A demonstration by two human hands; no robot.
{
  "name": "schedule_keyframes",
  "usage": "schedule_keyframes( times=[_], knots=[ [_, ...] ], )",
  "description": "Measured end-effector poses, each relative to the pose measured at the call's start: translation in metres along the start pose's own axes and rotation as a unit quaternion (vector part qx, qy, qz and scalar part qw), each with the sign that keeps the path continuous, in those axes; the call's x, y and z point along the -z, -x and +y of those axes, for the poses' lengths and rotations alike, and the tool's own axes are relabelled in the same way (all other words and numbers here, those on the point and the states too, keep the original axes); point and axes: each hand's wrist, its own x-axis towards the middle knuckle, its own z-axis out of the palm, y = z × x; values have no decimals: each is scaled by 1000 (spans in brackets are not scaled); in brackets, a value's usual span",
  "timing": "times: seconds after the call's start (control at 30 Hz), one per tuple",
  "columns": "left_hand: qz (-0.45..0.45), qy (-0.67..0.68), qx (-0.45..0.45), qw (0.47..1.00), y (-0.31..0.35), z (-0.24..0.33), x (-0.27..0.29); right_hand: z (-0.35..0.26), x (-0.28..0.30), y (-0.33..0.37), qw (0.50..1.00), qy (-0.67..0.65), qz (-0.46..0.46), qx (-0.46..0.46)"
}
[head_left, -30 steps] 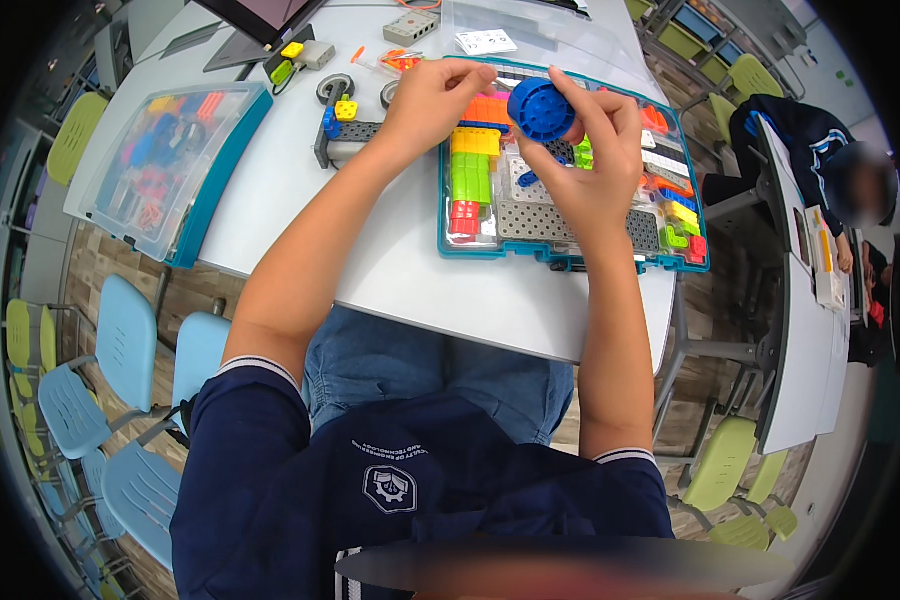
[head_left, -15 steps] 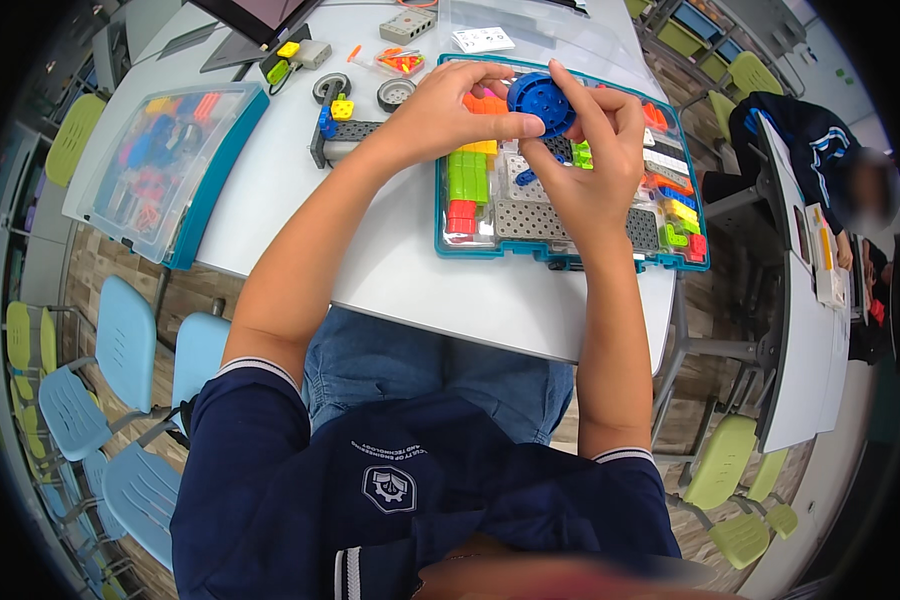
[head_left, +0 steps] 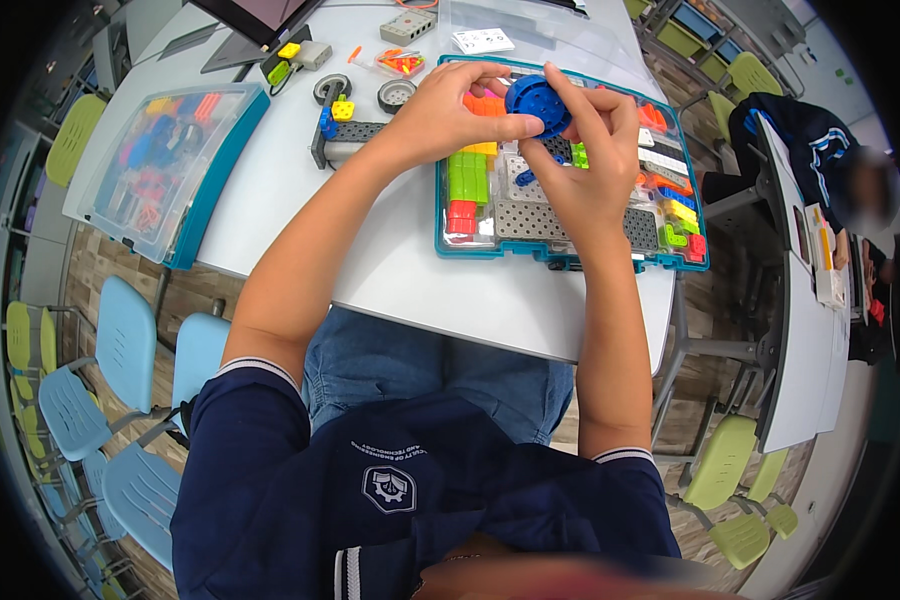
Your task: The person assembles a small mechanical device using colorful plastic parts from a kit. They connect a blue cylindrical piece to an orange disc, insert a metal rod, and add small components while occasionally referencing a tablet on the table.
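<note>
A round blue plastic wheel hub (head_left: pixel 538 106) is held up above the open parts case, between my two hands. My left hand (head_left: pixel 450 112) grips its left edge with thumb and fingers. On the other side, my right hand (head_left: pixel 600 140) is closed on its right edge. Beneath them lies the teal-rimmed parts case (head_left: pixel 460 250), its tray filled with coloured building pieces: green blocks (head_left: pixel 467 178), a red block (head_left: pixel 461 217) and grey perforated plates (head_left: pixel 530 219). Part of the tray is hidden by my hands.
Left of the case stands a partly built grey model (head_left: pixel 350 132) near a loose wheel (head_left: pixel 396 95). A closed clear-lidded case (head_left: pixel 170 160) sits at the table's left edge. Behind are a grey module (head_left: pixel 408 26), a laptop (head_left: pixel 255 20) and a white card (head_left: pixel 483 39). Someone (head_left: pixel 810 140) sits at another table.
The blue wheel hub has tilted a little and shifted slightly left between my fingers. My right hand moved slightly with it; my left has barely moved.
</note>
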Motion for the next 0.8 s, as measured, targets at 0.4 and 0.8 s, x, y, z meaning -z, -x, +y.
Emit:
schedule_keyframes(
  times=[0.4, 0.8],
  knots=[
    [-46, 97, 62, 992, 1, 6, 2, 1, -2, 0, 1000, -5, 8, 5],
    [-72, 196, 49, 977, 7, 9, -6, -4, -9, 5, 999, -37, -30, 24]
  ],
)
